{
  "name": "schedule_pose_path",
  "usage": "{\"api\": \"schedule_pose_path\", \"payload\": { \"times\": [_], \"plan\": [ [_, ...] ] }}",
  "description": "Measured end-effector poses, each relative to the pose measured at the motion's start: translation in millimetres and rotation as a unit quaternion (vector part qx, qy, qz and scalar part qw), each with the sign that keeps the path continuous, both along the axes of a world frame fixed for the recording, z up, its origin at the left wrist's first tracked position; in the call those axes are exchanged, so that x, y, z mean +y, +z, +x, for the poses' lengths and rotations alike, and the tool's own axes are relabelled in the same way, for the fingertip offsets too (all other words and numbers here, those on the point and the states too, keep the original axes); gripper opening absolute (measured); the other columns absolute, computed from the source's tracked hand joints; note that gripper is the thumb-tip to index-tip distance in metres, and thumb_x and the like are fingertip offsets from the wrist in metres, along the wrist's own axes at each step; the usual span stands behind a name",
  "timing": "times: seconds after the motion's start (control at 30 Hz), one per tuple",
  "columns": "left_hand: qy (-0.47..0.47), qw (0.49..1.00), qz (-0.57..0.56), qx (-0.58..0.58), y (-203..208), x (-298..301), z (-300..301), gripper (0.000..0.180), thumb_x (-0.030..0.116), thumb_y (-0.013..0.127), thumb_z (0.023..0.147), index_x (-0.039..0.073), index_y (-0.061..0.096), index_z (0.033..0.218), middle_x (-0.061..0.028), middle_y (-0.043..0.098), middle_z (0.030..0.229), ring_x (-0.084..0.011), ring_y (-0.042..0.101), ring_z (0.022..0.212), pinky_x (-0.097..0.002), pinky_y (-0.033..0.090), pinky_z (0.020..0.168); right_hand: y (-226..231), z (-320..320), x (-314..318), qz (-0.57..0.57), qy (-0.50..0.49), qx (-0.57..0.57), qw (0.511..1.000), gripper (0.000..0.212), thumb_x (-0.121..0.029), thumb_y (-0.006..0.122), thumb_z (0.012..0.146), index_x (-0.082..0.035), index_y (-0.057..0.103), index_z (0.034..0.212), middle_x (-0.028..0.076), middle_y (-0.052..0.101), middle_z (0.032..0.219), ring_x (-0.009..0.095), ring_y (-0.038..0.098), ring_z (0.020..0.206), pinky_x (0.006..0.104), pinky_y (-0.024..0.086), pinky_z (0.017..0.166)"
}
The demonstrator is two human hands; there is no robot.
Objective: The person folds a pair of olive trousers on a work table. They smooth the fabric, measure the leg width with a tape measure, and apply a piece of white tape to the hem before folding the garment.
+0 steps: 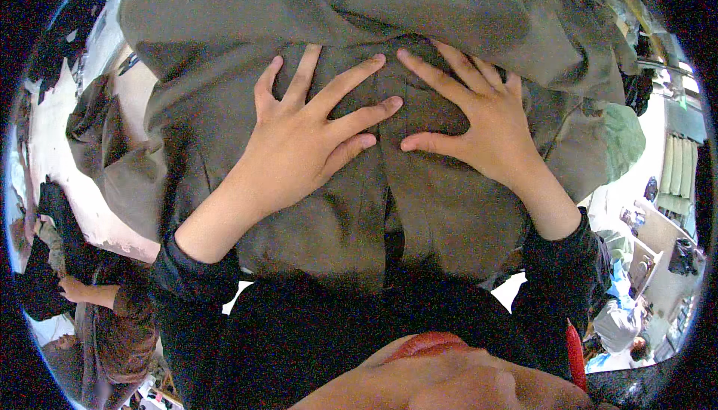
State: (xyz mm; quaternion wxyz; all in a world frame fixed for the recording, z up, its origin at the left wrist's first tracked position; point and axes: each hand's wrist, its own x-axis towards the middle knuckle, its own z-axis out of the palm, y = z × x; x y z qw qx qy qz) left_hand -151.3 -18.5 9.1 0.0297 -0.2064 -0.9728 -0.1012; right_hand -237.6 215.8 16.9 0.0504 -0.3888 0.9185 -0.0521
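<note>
A brownish-grey garment [329, 238] spreads across the middle, with seams and an opening or slit running down its centre. My left hand [292, 137] lies on it left of the centre seam, palm down and fingers spread. On the other side of the seam my right hand [493, 126] rests in the same way, thumb stretched toward the middle. Some fingertips of both hands meet the edge of a large cloth fold [321, 6] above them; those tips may be partly covered. Neither hand grips anything.
A white table surface [112, 212] shows at the left, below hanging brown cloth. Light green cloth [624, 141] pokes out at the right. At the lower left is a co-worker's hand [78, 289]; another person [619, 324] is at the lower right. A red pointed object [574, 354] hangs near my right arm.
</note>
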Motion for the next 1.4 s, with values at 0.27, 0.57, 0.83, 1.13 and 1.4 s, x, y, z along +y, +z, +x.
{"api": "schedule_pose_path", "payload": {
  "times": [0.27,0.57,0.83,1.13,1.4],
  "plan": [
    [0.007,0.998,0.006,-0.070,7.4,1.0,1.7,0.040,0.036,0.063,0.090,0.037,0.062,0.130,0.0007,0.030,0.161,-0.0456,0.027,0.143,-0.0652,0.016,0.113,3.4,3.4,7.2,0.007,-0.038,-0.052,0.998,0.111,-0.077,0.072,0.059,-0.037,0.032,0.154,0.021,0.053,0.139,0.038,0.050,0.123,0.0498,0.034,0.098],
    [0.012,1.000,-0.006,-0.014,-5.5,-10.4,-13.8,0.040,0.042,0.055,0.095,0.037,0.057,0.135,0.0007,0.034,0.159,-0.0441,0.037,0.137,-0.0643,0.020,0.111,6.3,-23.9,-7.4,-0.014,-0.031,-0.111,0.993,0.104,-0.071,0.074,0.065,-0.032,0.035,0.153,0.023,0.058,0.133,0.043,0.057,0.118,0.0481,0.044,0.099],
    [-0.020,0.991,0.043,0.123,-16.1,-19.7,-22.4,0.035,0.043,0.050,0.100,0.032,0.058,0.133,-0.0014,0.044,0.152,-0.0355,0.043,0.135,-0.0610,0.027,0.108,-4.4,-37.9,4.2,-0.184,0.059,-0.030,0.981,0.067,-0.045,0.068,0.087,-0.018,0.049,0.145,0.019,0.060,0.133,0.038,0.056,0.124,0.0425,0.043,0.105],
    [-0.002,0.993,0.108,-0.048,27.4,19.2,124.4,0.037,0.034,0.056,0.097,0.022,0.058,0.132,-0.0028,0.048,0.148,-0.0306,0.038,0.142,-0.0534,0.029,0.112,9.6,124.2,30.5,-0.145,0.075,-0.032,0.986,0.047,-0.024,0.050,0.101,-0.019,0.044,0.147,0.011,0.049,0.147,0.031,0.042,0.139,0.0493,0.031,0.114],
    [0.032,0.997,0.065,-0.040,13.6,30.6,160.0,0.049,0.036,0.063,0.092,0.027,0.055,0.139,0.0013,0.039,0.157,-0.0282,0.028,0.148,-0.0516,0.018,0.117,5.8,160.0,46.7,-0.227,-0.011,0.027,0.973,0.044,-0.019,0.064,0.091,-0.015,0.060,0.134,0.007,0.057,0.141,0.029,0.047,0.136,0.0453,0.032,0.114]
  ]
}}
